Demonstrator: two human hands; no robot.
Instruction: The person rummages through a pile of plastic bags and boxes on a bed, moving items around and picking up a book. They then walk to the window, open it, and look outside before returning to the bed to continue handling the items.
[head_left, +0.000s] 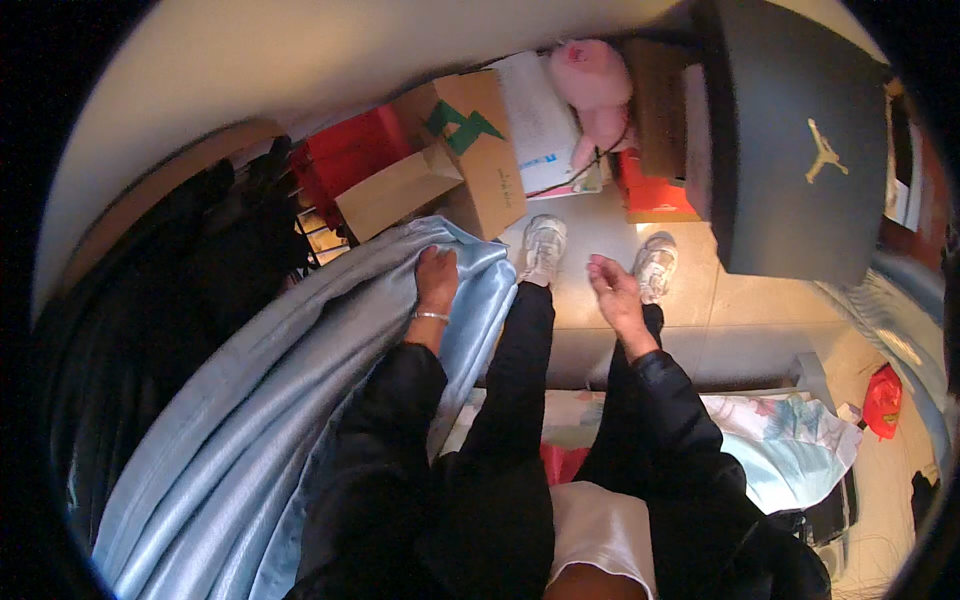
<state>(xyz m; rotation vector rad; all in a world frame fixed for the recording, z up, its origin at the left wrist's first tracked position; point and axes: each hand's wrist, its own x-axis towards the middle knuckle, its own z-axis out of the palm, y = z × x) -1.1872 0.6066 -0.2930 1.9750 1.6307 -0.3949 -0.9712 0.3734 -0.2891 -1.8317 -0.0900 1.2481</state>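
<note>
My left hand (436, 281), with a bangle at its wrist, grips the light blue satin curtain (247, 390) near its gathered lower end. The fabric runs from the lower left up to a bunched fold beside an open cardboard box (480, 157) with green tape. My right hand (615, 294) hangs over the tiled floor between my shoes, its fingers loosely curled and apart, with nothing seen in it. Its palm is partly in view.
A large black shoe box (806, 150) stands at the upper right. A pink plush toy (592, 82), an orange-red box (656, 196) and a red box (352, 154) lie along the wall. Behind my legs is a floral bedsheet (787, 442). Dark clothes (172, 270) hang at the left.
</note>
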